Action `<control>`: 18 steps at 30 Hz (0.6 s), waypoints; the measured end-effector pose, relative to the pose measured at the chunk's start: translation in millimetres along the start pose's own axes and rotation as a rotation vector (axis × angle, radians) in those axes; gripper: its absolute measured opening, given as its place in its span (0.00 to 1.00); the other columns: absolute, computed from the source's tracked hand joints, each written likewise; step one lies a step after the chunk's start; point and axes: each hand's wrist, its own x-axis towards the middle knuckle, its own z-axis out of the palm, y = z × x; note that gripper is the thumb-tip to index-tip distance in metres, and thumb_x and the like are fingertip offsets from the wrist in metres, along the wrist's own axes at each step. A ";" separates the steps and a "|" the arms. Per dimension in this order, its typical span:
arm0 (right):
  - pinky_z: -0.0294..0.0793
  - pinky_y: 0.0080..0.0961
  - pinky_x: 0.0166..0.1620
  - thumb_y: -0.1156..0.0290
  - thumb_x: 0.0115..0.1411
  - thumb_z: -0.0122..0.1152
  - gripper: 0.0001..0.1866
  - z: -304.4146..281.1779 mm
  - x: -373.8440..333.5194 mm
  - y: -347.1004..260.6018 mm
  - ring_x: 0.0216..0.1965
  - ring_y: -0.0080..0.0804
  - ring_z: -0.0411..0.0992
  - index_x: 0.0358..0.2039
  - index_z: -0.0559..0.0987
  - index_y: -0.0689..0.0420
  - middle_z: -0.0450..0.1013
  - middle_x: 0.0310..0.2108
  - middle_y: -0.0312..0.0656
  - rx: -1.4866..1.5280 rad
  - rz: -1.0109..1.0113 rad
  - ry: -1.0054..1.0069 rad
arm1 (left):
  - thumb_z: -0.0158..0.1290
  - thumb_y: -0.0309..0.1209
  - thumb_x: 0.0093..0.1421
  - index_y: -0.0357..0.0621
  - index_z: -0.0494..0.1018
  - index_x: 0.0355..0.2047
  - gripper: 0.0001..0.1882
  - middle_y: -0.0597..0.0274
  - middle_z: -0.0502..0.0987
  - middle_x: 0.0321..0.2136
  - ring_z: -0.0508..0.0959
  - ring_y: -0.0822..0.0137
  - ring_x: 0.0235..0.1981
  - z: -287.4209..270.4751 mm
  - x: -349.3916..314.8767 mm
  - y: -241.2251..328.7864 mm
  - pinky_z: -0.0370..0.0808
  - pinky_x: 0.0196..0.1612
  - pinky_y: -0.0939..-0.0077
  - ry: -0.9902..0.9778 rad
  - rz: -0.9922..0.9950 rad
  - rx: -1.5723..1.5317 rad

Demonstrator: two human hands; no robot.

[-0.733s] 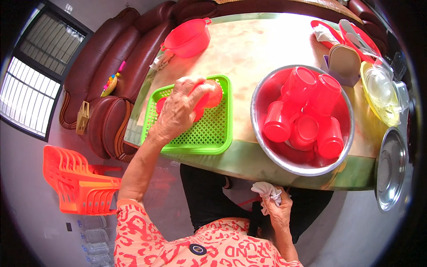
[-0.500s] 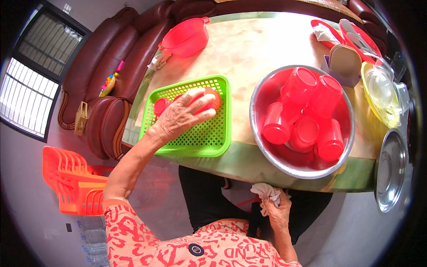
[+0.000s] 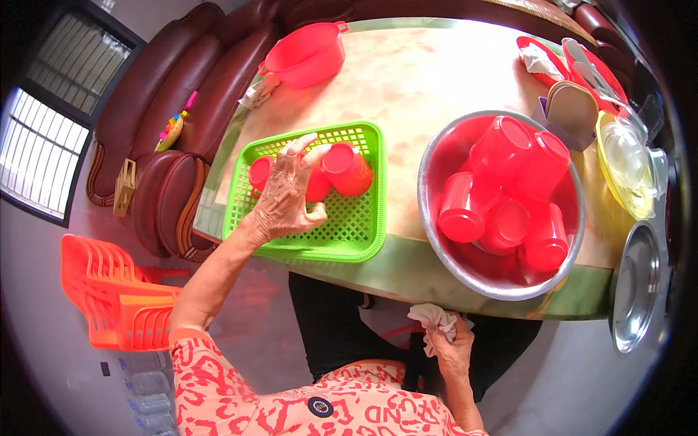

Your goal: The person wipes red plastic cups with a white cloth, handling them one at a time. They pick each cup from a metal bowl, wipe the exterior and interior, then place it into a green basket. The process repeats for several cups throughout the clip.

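My left hand (image 3: 285,195) is above the green plastic basket (image 3: 379,203), its fingers spread and its thumb apart. Under and beside those fingers, three red plastic cups stand or lie in the basket: a left cup (image 3: 259,173), a middle cup (image 3: 318,186) partly covered by the hand, and a right cup (image 3: 349,171). No cup is seen gripped. Low by my lap, past the table edge, my right hand (image 3: 452,350) is closed around a crumpled white cloth (image 3: 434,320).
A metal basin (image 3: 425,218) with several upturned red cups stands at the table's right. A red plastic basin (image 3: 309,58) is at the far left. Red trays (image 3: 592,73), a yellow basket (image 3: 611,178) and a metal bowl (image 3: 634,287) line the right side. Orange chairs (image 3: 120,301) are stacked at left.
My left hand has drawn back leftward off the right cup, which now shows fully in the basket. My right hand keeps the cloth in the same place.
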 end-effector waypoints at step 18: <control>0.71 0.23 0.40 0.71 0.56 0.65 0.13 3.7 1.8 8.5 0.36 0.23 0.71 0.40 0.76 0.60 0.77 0.36 0.40 -0.106 0.063 -0.052 | 0.62 0.40 0.49 0.43 0.64 0.55 0.34 0.50 0.65 0.52 0.64 0.48 0.54 -2.4 27.6 54.1 0.60 0.57 0.55 0.101 -0.047 -0.044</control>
